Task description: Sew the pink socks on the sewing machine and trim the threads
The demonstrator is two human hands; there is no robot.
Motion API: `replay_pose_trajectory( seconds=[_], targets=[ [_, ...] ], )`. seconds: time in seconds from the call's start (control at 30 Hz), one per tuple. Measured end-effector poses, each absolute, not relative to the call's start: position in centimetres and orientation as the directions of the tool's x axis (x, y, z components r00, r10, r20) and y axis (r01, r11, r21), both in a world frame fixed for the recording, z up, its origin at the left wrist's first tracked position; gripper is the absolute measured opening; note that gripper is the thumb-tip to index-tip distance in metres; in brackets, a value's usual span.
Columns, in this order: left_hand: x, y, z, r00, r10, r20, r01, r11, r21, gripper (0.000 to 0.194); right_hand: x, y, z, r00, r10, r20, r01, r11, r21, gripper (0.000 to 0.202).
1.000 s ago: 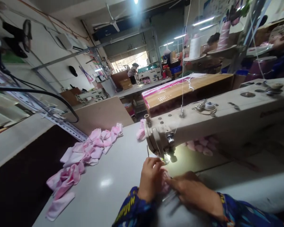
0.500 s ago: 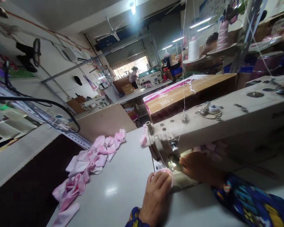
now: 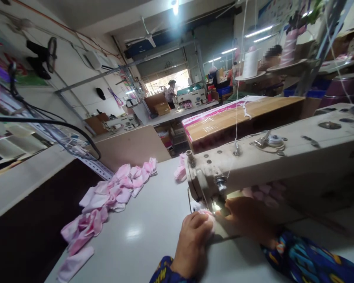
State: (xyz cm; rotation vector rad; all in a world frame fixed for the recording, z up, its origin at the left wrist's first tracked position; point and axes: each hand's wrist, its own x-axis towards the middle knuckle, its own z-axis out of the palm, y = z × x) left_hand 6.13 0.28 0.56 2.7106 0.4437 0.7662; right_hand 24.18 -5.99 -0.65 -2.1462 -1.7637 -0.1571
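My left hand (image 3: 194, 241) is closed over a small piece of pink fabric (image 3: 207, 214), pressing it on the table just left of the needle area. In front of me stands a sewing machine (image 3: 253, 157), its small lamp lighting the spot under the head. My right hand (image 3: 247, 218) reaches beneath the machine arm, its fingers bent together beside the needle. What those fingers grip, if anything, is hidden in shadow and glare. A white thread runs down to the machine head from above.
A row of pink fabric pieces (image 3: 112, 196) lies along the table's left side. More pink pieces (image 3: 265, 193) sit behind the machine arm. Beyond the machine is a cardboard box (image 3: 218, 122); thread cones (image 3: 250, 63) stand above it. Other people are in the background.
The view has shifted a little, so the machine appears slightly further right and lower. My left hand stays on the pink fabric; my right hand's fingers remain by the needle.
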Motion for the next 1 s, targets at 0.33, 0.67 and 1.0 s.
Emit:
replay_pose_trajectory(
  seconds=[0.33, 0.67, 1.0],
  targets=[
    [6.8, 1.4, -0.8, 0.754, 0.409, 0.514, 0.253, -0.903, 0.348, 0.020, 24.5, -4.8, -3.0, 0.227, 0.948, 0.223, 0.948, -0.163, -0.274, 0.024],
    [6.9, 2.7, -0.7, 0.787, 0.411, 0.460, 0.195, -0.873, 0.446, 0.030, 24.9, -5.0, -2.5, 0.214, 0.953, 0.214, 0.943, -0.144, -0.298, 0.014],
    [7.0, 2.5, -0.8, 0.763, 0.406, 0.503, 0.141, -0.864, 0.484, 0.028, 25.3, -6.6, -2.5, 0.175, 0.934, 0.311, 0.967, -0.104, -0.231, 0.030]
  ],
)
